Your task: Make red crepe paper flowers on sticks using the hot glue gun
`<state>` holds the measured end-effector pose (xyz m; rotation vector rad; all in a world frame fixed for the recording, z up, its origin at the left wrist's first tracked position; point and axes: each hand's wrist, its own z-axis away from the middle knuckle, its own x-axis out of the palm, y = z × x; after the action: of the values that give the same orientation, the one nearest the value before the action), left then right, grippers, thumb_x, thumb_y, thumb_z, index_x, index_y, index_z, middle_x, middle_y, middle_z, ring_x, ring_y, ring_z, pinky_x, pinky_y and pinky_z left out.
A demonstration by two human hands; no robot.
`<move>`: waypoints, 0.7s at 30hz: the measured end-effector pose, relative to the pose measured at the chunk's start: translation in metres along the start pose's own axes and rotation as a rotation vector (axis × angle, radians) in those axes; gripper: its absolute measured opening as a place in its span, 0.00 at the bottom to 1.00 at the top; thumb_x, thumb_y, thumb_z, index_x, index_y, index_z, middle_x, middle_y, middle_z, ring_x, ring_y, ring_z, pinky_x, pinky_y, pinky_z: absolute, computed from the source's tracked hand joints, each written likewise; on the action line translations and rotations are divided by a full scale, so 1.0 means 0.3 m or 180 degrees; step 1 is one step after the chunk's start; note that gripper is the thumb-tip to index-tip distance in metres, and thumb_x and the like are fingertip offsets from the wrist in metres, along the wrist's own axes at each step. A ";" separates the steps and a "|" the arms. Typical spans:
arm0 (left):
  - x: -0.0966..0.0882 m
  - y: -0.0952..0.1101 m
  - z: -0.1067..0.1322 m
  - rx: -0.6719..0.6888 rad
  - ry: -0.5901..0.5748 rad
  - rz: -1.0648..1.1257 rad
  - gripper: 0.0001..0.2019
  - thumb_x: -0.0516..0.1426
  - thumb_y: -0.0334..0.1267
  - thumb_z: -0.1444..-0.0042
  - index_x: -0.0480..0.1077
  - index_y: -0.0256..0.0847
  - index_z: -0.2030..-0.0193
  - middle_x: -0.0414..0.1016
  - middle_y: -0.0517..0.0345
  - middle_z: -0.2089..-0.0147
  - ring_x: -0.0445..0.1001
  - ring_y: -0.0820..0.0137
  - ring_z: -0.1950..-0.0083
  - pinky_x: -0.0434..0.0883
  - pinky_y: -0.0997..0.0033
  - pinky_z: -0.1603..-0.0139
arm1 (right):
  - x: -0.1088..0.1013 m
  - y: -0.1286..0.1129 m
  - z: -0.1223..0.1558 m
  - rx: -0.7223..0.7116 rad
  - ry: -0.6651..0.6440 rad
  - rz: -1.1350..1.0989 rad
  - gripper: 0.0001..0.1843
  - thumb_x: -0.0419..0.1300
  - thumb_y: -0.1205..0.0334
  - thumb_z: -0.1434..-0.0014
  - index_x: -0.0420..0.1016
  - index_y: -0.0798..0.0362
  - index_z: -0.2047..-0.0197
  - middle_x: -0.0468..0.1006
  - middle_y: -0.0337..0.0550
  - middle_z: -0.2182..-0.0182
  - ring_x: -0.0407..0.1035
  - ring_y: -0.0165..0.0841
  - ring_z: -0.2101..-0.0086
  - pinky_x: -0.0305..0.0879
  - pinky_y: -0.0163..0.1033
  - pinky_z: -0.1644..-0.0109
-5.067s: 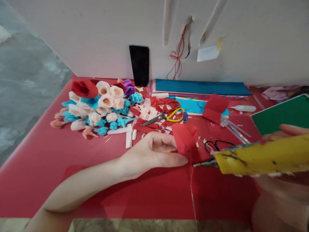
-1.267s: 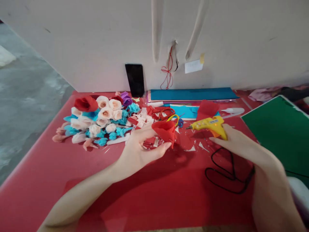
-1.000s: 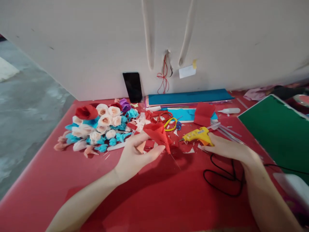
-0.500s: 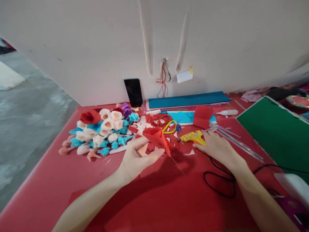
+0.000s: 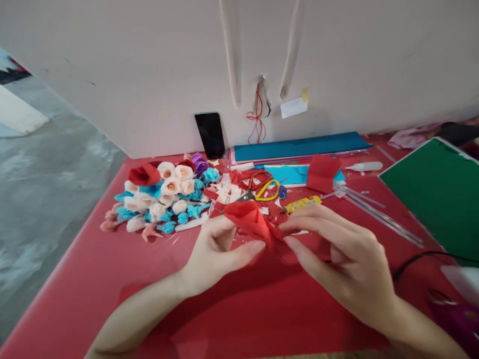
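A rolled red crepe paper flower (image 5: 250, 222) is held just above the red table (image 5: 82, 279). My left hand (image 5: 217, 249) pinches it from the left with thumb and fingers. My right hand (image 5: 337, 254) pinches its right tip between thumb and forefinger. The yellow glue gun (image 5: 302, 203) lies on the table just behind my right hand, with nothing touching it.
A heap of white, blue and red paper roses (image 5: 160, 194) lies at the left. Yellow-handled scissors (image 5: 262, 192), paper scraps, blue paper sheets (image 5: 299, 144), a green sheet (image 5: 437, 189), clear glue sticks (image 5: 374, 214), a black cord (image 5: 419, 259) and a phone (image 5: 210, 134) against the wall surround the work.
My right hand set the glue gun down on the table, let go of it and came left to pinch the red flower. My left hand kept hold of the flower.
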<state>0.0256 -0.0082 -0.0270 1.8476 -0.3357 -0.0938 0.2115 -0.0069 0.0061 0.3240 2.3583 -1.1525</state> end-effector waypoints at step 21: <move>-0.006 -0.014 -0.014 0.0305 -0.0133 -0.0548 0.03 0.61 0.33 0.47 0.75 0.41 0.65 0.77 0.55 0.66 0.74 0.67 0.65 0.72 0.65 0.59 | 0.022 0.020 0.011 -0.0245 0.0195 -0.0052 0.07 0.57 0.75 0.45 0.71 0.55 0.65 0.75 0.40 0.69 0.70 0.25 0.66 0.70 0.31 0.61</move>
<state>0.0257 -0.0026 -0.0300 1.9696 -0.2126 -0.2383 0.2094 -0.0057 -0.0032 0.3180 2.4556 -1.0701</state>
